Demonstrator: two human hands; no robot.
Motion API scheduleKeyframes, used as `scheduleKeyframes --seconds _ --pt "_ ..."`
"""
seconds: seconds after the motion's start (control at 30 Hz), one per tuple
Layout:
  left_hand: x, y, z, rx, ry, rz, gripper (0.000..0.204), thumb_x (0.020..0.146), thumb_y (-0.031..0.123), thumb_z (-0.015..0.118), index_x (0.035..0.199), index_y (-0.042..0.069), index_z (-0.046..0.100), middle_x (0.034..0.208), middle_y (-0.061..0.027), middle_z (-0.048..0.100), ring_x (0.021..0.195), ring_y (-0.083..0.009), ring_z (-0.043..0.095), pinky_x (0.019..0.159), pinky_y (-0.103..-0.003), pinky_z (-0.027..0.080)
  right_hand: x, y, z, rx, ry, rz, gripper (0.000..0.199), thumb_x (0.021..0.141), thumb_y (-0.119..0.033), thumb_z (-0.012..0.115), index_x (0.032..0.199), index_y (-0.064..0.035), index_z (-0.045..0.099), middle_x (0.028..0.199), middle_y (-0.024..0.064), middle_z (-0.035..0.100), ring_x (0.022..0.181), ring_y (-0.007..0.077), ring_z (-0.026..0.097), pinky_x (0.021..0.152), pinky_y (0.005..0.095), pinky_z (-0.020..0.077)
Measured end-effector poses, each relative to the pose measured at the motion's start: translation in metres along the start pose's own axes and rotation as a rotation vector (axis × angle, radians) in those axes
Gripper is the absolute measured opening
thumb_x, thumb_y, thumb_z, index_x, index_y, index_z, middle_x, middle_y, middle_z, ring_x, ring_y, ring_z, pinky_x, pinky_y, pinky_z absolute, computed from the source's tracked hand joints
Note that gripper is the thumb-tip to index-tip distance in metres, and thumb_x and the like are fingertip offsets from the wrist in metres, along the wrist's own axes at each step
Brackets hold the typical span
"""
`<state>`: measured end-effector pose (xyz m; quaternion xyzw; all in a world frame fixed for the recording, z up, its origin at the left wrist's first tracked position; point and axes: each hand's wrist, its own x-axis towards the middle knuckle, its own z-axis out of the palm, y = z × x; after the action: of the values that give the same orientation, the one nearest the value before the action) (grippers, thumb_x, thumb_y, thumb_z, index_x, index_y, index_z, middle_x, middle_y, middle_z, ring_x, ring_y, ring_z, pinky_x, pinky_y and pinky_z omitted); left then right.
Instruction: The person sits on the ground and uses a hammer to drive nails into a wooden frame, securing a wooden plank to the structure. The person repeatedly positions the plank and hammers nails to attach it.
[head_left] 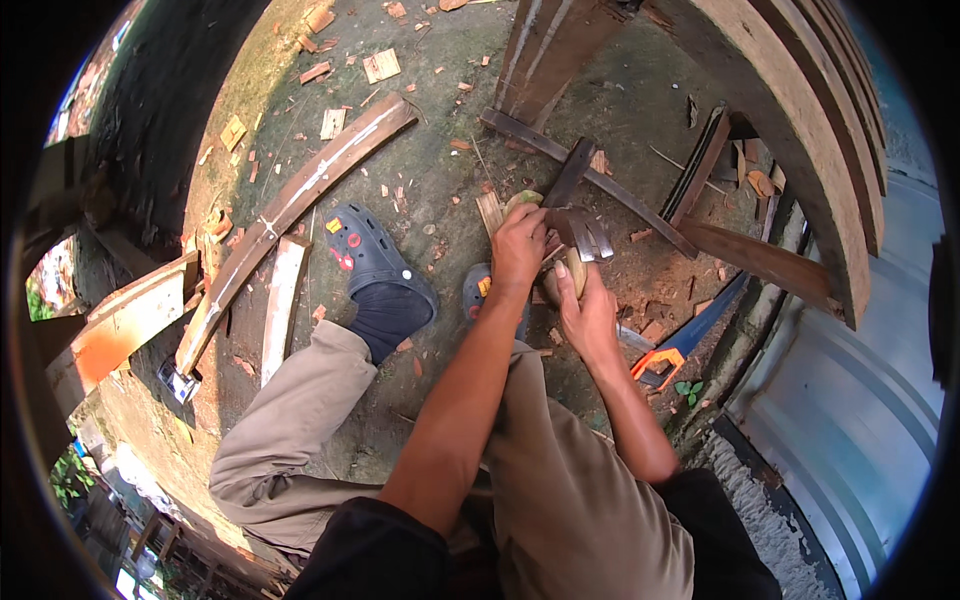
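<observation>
My left hand (520,242) is closed, its fingers curled beside the metal claw head of a hammer (584,235); what lies within them is hidden. My right hand (590,312) sits just right of it, fingers wrapped and thumb pressed along a pale, rounded, olive-tan object (549,288), whose kind I cannot make out. Whether this joins the hammer is hidden. Just beyond the hands, a short dark wooden piece (570,172) crosses a long narrow dark strip of wood (630,197).
A curved brown plank (290,205) and a shorter pale-faced piece (285,305) lie left of my clog (370,255). An orange-handled saw (685,345) rests at right. Large curved boards (800,130) stand at upper right, beside corrugated metal sheet (850,390). Wood chips (381,66) litter the ground.
</observation>
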<state>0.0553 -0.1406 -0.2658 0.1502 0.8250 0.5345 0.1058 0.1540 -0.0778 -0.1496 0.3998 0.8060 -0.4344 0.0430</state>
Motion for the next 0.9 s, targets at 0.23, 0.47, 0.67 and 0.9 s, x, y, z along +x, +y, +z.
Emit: scheduleKeyframes --seconds 0.23,0.47,0.67,0.9 --pt "0.008 0.005 0.003 -0.027 -0.002 0.012 0.014 0.085 0.003 0.071 0.099 0.003 0.075 0.098 -0.0125 0.071 0.090 -0.0308 0.070 0.080 -0.036 0.054 0.004 0.002 -0.003 0.219 0.144 -0.134 0.033 0.104 -0.030 0.057 0.108 0.0028 0.061 0.078 0.0148 0.065 0.070 0.0223 0.062 0.065 0.0375 0.0494" --pt "0.010 0.004 0.003 -0.018 0.015 0.037 0.014 0.085 0.003 0.071 0.099 0.002 0.075 0.096 -0.0122 0.070 0.086 -0.0276 0.069 0.077 -0.035 0.054 0.007 -0.009 -0.008 0.147 0.196 -0.211 0.030 0.103 -0.027 0.059 0.111 0.0025 0.061 0.079 0.0136 0.065 0.070 0.0221 0.061 0.068 0.0389 0.0499" --pt "0.017 -0.005 0.002 -0.230 -0.021 -0.179 0.014 0.091 0.007 0.071 0.101 -0.002 0.074 0.093 -0.0071 0.067 0.076 -0.0132 0.062 0.070 -0.029 0.050 -0.004 0.008 -0.003 0.188 0.169 -0.056 0.037 0.104 -0.036 0.056 0.105 0.0011 0.061 0.071 0.0052 0.059 0.063 0.0127 0.054 0.058 0.0323 0.0449" --pt "0.014 -0.006 0.005 -0.227 -0.034 -0.148 0.017 0.090 0.009 0.074 0.103 -0.001 0.076 0.097 -0.0063 0.067 0.082 -0.0132 0.063 0.071 -0.025 0.049 -0.016 0.033 0.002 0.260 0.147 0.161 0.042 0.103 -0.038 0.057 0.112 0.0033 0.063 0.080 0.0135 0.065 0.072 0.0194 0.062 0.068 0.0354 0.0502"
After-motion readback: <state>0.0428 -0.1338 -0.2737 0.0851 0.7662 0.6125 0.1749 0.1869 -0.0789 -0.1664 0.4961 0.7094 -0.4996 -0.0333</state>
